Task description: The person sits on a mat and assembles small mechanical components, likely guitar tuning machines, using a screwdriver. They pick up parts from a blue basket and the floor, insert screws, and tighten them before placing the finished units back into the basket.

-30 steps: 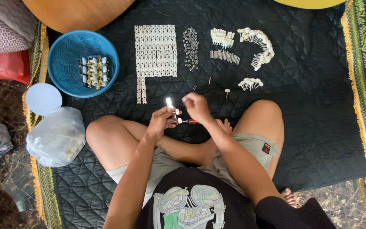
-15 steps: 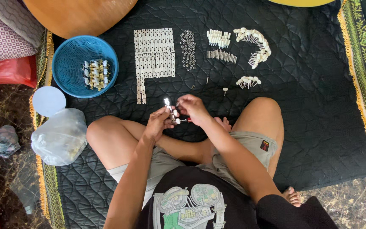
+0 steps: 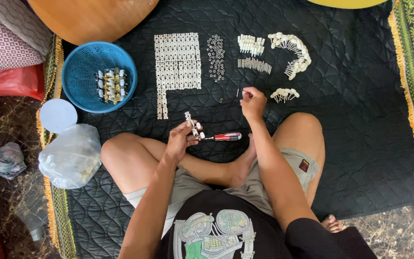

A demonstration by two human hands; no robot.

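White-knob tuner strip x1, L hand clamped | R hand pinching pin (tiny) | screwdriver x1

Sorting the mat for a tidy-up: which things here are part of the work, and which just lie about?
In use: small metal part in left hand; screwdriver; small pin at right hand; laid-out white parts; blue basket.
Lying about: plastic bag; white lid; crumpled cloth.

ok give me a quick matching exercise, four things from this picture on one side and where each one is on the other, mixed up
Things:
1. blue basket
2. screwdriver
3. left hand
4. right hand

Places:
A. lying on the black mat between the hands
B. holding a small metal part with white knobs
C. up by the small loose parts
D. left side of the mat, with assembled pieces inside

Pairs: 1-D, 2-A, 3-B, 4-C
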